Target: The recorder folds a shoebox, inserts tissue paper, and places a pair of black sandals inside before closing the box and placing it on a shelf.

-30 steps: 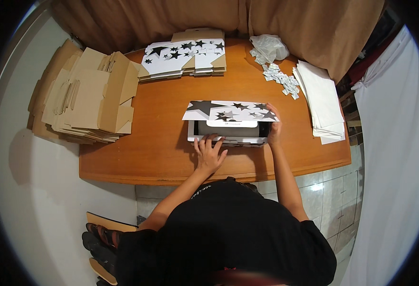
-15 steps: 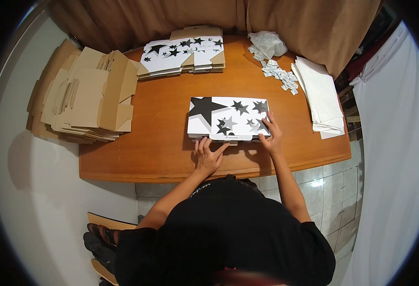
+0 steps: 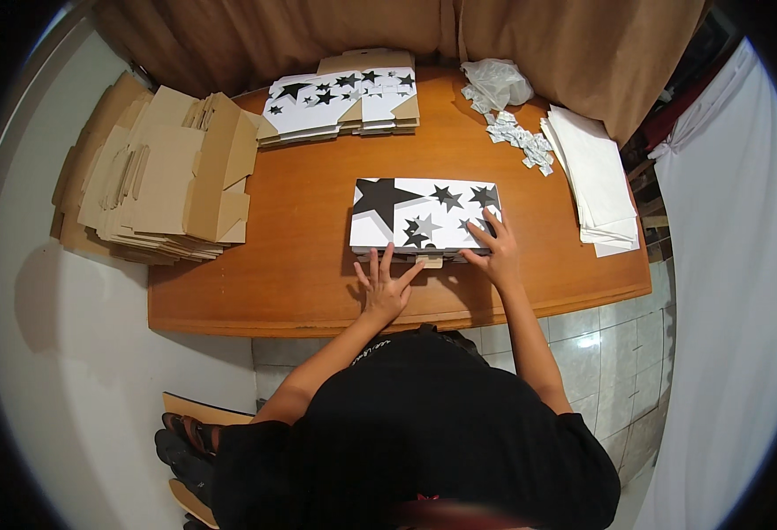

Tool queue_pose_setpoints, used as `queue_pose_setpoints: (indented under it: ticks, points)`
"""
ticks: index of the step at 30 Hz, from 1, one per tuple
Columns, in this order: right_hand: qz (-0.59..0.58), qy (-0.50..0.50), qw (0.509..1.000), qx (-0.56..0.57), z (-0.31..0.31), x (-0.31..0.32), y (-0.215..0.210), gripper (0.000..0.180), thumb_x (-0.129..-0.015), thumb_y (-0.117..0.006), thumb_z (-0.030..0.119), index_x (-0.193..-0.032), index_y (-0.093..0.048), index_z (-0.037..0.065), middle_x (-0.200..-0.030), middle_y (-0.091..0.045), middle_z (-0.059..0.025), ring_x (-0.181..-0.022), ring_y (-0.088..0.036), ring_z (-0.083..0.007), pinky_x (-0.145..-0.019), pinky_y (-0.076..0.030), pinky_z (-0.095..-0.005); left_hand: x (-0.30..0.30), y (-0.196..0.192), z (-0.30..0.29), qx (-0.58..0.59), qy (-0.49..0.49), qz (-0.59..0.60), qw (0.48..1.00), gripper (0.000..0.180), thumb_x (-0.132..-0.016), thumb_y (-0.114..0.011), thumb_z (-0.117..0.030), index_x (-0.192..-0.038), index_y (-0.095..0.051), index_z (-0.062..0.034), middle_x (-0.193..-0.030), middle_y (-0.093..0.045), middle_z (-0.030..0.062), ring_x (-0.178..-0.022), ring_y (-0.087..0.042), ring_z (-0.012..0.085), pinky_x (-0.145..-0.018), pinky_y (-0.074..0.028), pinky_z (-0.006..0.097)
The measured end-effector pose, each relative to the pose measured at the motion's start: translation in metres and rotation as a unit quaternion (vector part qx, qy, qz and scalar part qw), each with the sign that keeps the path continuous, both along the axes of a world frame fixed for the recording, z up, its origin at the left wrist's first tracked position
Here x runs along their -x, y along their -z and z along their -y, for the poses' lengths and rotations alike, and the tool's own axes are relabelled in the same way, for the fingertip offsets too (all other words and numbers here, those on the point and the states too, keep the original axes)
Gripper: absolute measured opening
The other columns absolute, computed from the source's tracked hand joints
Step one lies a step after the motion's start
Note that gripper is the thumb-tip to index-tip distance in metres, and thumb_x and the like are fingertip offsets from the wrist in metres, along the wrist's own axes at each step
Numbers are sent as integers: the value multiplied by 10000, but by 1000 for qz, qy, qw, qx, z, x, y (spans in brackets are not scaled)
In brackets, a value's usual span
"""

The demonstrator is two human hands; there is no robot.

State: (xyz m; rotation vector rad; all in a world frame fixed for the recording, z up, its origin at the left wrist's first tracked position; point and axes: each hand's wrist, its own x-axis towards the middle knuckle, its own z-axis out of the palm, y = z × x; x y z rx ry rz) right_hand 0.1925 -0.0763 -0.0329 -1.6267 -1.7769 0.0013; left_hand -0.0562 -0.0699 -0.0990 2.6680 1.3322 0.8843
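Left hand: you are spreading your left hand (image 3: 383, 284) flat on the table, fingers fanned and open, the fingertips touching the near front wall of the star-printed box (image 3: 424, 215); it is gripping nothing.
Right hand: you are laying your right hand (image 3: 492, 247) open over the box's near right corner, fingers spread on the lid and pressing down rather than clamped around anything.
Box: it is sitting closed near the middle of the wooden table (image 3: 318, 265), lid down, white with black and grey stars, its long side facing you.
Tab: a small brown cardboard tab (image 3: 430, 261) is showing at the middle of the front edge, between your two hands; whether it is fully seated I cannot tell.
Step in hand: you are, as I judge it, closing the folded box and squaring its front edge.
Next move: it is calling for a fingertip push on that tab while your right hand is holding the lid flat, so the front does not spring up.
Around it: flat star-printed blanks (image 3: 340, 104) are lying at the far edge, folded plain brown cartons (image 3: 163, 177) are piled at your left, a stack of white sheets (image 3: 596, 181) is resting at your right, with small printed packets (image 3: 521, 141) and a crumpled clear bag (image 3: 497, 84) beyond.
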Motion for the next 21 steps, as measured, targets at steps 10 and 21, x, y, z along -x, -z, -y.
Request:
queue_pose_setpoints:
  ticks: [10,21]
  points:
    - [8,-24,999,-42,1,-5,20,424,-648,-744,287,-1056,-663,207,-1245,-513,-106,-1215,-368,-406,-959,-361,-476,3,-6,-5,38,35,1,999,558,-709,-653,-160,-1201,-528,-390,-1407,-249,60,-1357,-89,279,-999,-13,638]
    - [225,7,969,-98,10,3,41,471,-655,-727,280,-1108,-599,290,-1198,-542,31,-1125,-483,-212,-993,-165,-595,8,-1,-13,-16,48,-1,999,518,-693,-683,-218,-1164,-558,-394,-1345,-333,20,-1307,-191,225,-970,-127,580]
